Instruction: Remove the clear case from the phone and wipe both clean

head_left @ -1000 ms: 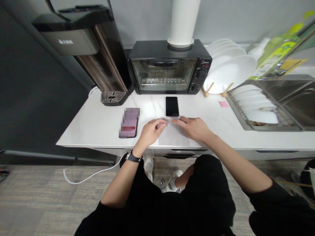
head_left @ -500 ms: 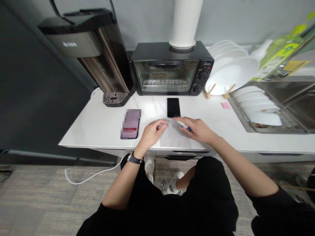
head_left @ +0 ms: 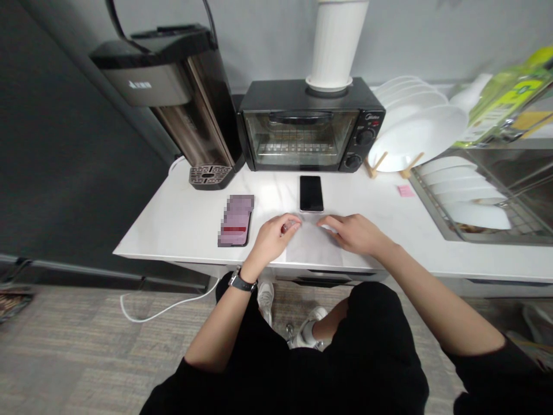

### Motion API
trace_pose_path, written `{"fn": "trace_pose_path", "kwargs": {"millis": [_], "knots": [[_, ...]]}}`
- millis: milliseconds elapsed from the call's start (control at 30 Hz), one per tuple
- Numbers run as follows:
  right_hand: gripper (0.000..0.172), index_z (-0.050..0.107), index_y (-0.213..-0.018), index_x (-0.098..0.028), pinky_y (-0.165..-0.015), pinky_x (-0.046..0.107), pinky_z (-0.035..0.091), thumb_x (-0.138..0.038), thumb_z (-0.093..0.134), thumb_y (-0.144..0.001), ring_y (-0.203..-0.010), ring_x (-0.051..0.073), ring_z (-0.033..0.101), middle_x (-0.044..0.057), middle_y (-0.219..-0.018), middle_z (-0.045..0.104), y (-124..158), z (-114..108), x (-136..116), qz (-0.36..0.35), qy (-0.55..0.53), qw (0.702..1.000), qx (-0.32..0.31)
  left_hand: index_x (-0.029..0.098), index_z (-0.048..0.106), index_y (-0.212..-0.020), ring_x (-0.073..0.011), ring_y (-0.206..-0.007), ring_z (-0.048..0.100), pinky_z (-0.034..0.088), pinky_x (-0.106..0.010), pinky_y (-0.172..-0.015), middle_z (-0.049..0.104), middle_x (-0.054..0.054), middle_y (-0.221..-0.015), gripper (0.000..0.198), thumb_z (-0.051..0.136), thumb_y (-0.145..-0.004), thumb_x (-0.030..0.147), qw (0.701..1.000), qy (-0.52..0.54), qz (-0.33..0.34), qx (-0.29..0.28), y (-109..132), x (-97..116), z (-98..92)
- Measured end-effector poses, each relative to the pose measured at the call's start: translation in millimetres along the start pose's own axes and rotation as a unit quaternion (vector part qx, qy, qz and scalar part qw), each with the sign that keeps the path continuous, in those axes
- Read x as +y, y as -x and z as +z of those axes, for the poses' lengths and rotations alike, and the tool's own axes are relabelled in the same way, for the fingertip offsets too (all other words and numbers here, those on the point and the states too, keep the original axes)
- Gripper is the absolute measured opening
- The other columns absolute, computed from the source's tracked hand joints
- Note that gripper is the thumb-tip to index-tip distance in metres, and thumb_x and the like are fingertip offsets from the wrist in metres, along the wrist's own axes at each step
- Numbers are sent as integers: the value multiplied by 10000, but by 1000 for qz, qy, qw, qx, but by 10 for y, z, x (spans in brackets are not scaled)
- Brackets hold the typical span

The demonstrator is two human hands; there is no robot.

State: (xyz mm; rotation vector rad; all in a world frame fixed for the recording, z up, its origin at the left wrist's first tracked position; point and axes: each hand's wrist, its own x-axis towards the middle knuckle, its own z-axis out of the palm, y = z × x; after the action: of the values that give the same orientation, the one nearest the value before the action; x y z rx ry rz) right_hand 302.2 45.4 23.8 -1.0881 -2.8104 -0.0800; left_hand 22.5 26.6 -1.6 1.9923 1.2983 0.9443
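Toaster oven [head_left: 302,95] at twelve, badge reads "Midea", two knobs; white lettering on the dispenser [head_left: 207,115] at eleven and the label of the green bottle [head_left: 503,109] at two too blurred to read. Two phones: the dark-screened phone [head_left: 311,193] at twelve, just beyond my hands, and the purple-screened phone [head_left: 236,219] between nine and ten, display pixelated. One pale sheet [head_left: 311,248] at centre, partly hidden by my fingers. At least four white bowls [head_left: 479,214] toward three; plates overlap at one, count uncertain. My left hand [head_left: 276,235] is curled, thumb and forefinger nearly meeting; something glints inside, unidentifiable. My right hand [head_left: 352,231] has its forefinger stretched toward ten; cannot tell whether either hand pinches anything. White cylinder [head_left: 339,46] on the oven reaches the frame's top edge.
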Motion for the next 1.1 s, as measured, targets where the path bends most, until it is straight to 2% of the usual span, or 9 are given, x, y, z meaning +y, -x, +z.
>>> {"fn": "trace_pose_path", "kwargs": {"millis": [133, 233, 433, 600, 667, 767, 867, 967, 1100], "knots": [[510, 572, -1516, -256, -612, 320, 302, -140, 509, -1024, -718, 191, 725, 104, -1312, 822, 13, -5, -10, -4, 23, 1000, 0, 238, 789, -1124, -163, -749, 625, 446, -274, -714, 722, 0, -833, 187, 647, -1069, 347, 1000, 4, 1, 2, 2, 7, -2], [543, 525, -1581, -280, -615, 315, 311, -169, 499, -1050, -735, 191, 725, 100, -1355, 808, 7, -10, -16, -12, 26, 1000, 1, 236, 791, -1128, -160, -745, 618, 444, -271, -713, 707, 3, -823, 188, 649, -1067, 345, 1000, 6, 1, 3, 3, 14, -7], [508, 545, -1562, -274, -654, 320, 387, -193, 489, -1064, -768, 199, 749, 97, -1310, 824, -22, -16, -18, -41, 1, 999, -13, 230, 789, -1135, -159, -761, 623, 453, -274, -730, 729, -1, -853, 191, 653, -1065, 345, 1000, 13, -3, 3, 1, 21, -13], [341, 652, -1339, -217, -636, 329, 386, -176, 507, -1034, -693, 191, 726, 74, -1091, 851, -29, -28, -42, -54, -16, 998, -32, 227, 787, -1135, -157, -763, 619, 451, -276, -733, 735, -3, -857, 193, 648, -1062, 339, 1000, 19, -10, 0, 6, 38, -6], [334, 652, -1314, -205, -624, 336, 374, -158, 518, -1011, -672, 201, 723, 72, -1040, 849, -27, -36, -49, -50, -16, 998, -31, 225, 786, -1132, -156, -767, 613, 444, -276, -738, 724, -1, -850, 191, 650, -1060, 338, 1000, 22, -13, -1, 6, 38, -5], [410, 618, -1379, -210, -619, 339, 371, -129, 528, -986, -672, 211, 731, 90, -1123, 860, -8, -59, -41, -36, -15, 999, -16, 227, 779, -1132, -155, -776, 605, 431, -275, -741, 694, 6, -831, 188, 647, -1062, 341, 999, 28, -18, -1, 3, 19, -10], [422, 573, -1450, -215, -627, 342, 407, -154, 517, -1036, -696, 227, 758, 111, -1188, 862, 41, -104, -44, -11, -14, 1000, 10, 222, 763, -1146, -151, -779, 594, 423, -272, -745, 648, 17, -812, 181, 651, -1059, 333, 999, 40, -22, -1, 8, 19, -16], [403, 517, -1524, -242, -653, 344, 481, -291, 503, -1124, -775, 241, 802, 116, -1275, 845, 102, -158, -117, -2, -21, 999, 29, 219, 719, -1209, -146, -771, 593, 439, -267, -747, 622, 32, -799, 206, 646, -1066, 348, 998, 67, -13, -16, 47, 126, -6], [460, 455, -1608, -268, -666, 340, 546, -416, 423, -1174, -836, 235, 823, 112, -1326, 825, 162, -189, -311, -49, -49, 996, 57, 252, 603, -1392, -151, -800, 655, 499, -275, -791, 701, 36, -880, 371, 687, -1053, 377, 991, 101, 20, -81, 141, 429, 23]]}}
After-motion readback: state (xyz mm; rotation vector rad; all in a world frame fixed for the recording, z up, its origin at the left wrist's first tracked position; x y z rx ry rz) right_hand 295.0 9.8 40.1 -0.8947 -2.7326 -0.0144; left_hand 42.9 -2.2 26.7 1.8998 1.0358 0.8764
